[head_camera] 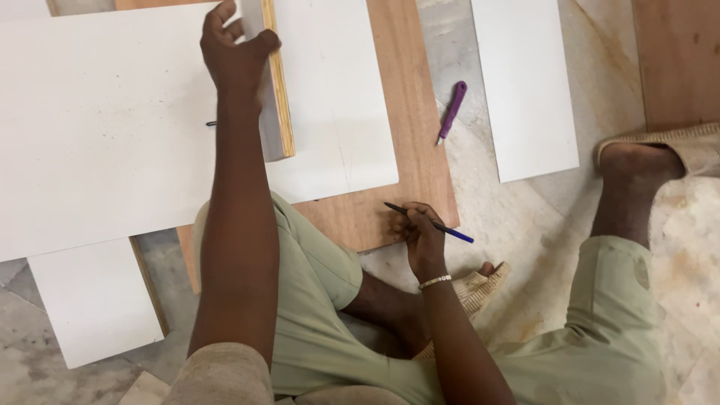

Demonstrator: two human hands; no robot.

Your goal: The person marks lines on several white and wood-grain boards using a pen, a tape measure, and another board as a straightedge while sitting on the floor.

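My left hand point(236, 52) clamps the big white laminated board's point(97, 127) edge; my right hand point(420, 232) pinches a blue-tipped black pencil point(429, 223) (keep that board steady, I reckon).

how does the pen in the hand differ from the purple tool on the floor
The pen is thin, dark with a blue end, and held in the right hand over the brown board; the purple tool is thicker, purple-handled, and lies untouched on the stone floor. Both are slender and lie at a slant.
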